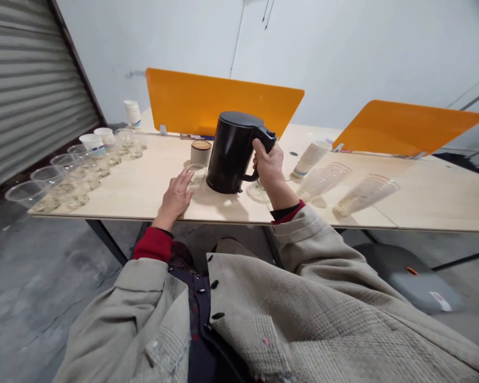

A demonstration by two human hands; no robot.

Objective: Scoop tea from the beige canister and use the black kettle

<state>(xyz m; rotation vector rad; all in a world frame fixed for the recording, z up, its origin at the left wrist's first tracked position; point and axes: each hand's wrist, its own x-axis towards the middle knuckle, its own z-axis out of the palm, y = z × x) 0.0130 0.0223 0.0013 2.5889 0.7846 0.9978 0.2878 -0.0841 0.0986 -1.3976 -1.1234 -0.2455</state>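
My right hand (269, 165) is wrapped around the handle of a black electric kettle (232, 154). The kettle is close to upright, its base low over the table with a shadow beneath. My left hand (177, 196) has its fingers stretched beside a small clear plastic cup (198, 174); its fingertips are at the cup's left side, and I cannot tell whether they touch. Just behind the cup stands a pale canister (200, 155) with a wood-coloured lid. Partly hidden by my right wrist, a clear shallow dish (257, 192) with small bits lies on the table.
Rows of clear plastic cups (56, 183) with bits in their bottoms line the left end, with paper cups (91, 142) among them. A paper cup stack (311, 158) and clear cup stacks (364, 196) lie tilted at right. Orange dividers (223, 103) edge the light wooden table (163, 149).
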